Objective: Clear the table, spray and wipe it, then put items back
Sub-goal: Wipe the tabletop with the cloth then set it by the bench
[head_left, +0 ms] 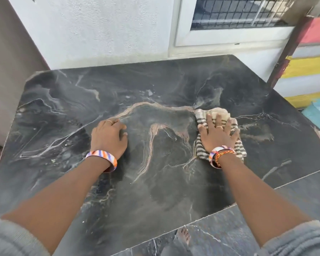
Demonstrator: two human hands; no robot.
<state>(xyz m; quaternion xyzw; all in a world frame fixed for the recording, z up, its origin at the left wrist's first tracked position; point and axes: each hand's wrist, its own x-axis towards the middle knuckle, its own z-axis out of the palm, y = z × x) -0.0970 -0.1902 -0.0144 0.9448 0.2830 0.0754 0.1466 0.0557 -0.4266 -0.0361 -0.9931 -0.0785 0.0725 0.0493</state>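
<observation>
A dark marble-patterned table fills the view, with damp streaks across its top. A striped beige and dark cloth lies bunched right of the table's middle. My right hand presses flat on the cloth with fingers spread. To the left of centre, my left hand rests on the bare tabletop, fingers loosely bent and holding nothing. Both wrists wear striped bangles.
A white wall and a window with a grille stand behind the table. A dark post and coloured striped fabric are at the right. A bare foot shows on the dark floor below the near edge.
</observation>
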